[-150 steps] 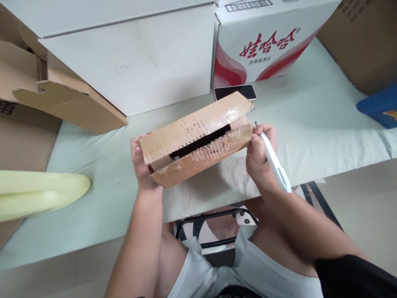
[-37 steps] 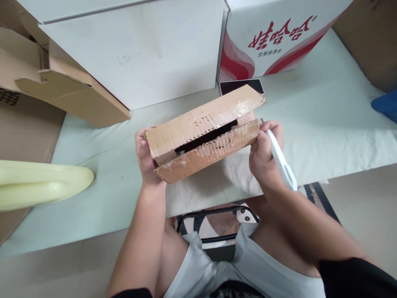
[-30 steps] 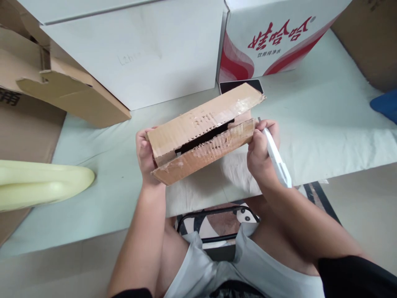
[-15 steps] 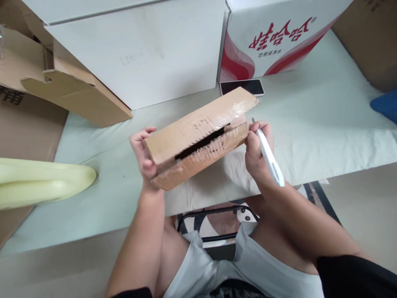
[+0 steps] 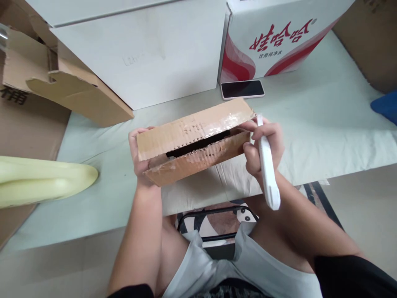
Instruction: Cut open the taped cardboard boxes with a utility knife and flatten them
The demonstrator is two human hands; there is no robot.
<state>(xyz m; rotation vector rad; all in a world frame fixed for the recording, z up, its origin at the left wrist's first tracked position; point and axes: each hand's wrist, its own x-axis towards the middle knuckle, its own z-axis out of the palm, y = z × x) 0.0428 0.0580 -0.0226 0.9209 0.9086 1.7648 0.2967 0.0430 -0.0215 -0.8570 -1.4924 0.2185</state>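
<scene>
A small brown cardboard box [image 5: 194, 128] is held up in front of me, slightly tilted, with shiny tape on its top flap. Its long seam gapes, showing a dark inside. My left hand [image 5: 138, 153] grips the box's left end, and some of its fingers are hidden behind it. A slim white utility knife [image 5: 268, 174] is in my right hand [image 5: 266, 142], its handle slanting down towards my forearm. Fingers of that same hand touch the right end of the box at the flap. No blade can be made out.
Behind stand a large white box [image 5: 173, 54] and a white-and-red carton [image 5: 273, 45]. A phone [image 5: 243, 89] lies before them on the pale cloth [image 5: 325, 136]. Opened cardboard [image 5: 93, 99] and a yellow rounded object [image 5: 52, 182] are at left; something blue [image 5: 386, 106] is at right.
The box has tipped and turned a little flatter, its right end lower and its gap wider. The right-hand fingers have moved onto the flap, and the knife now points more upright.
</scene>
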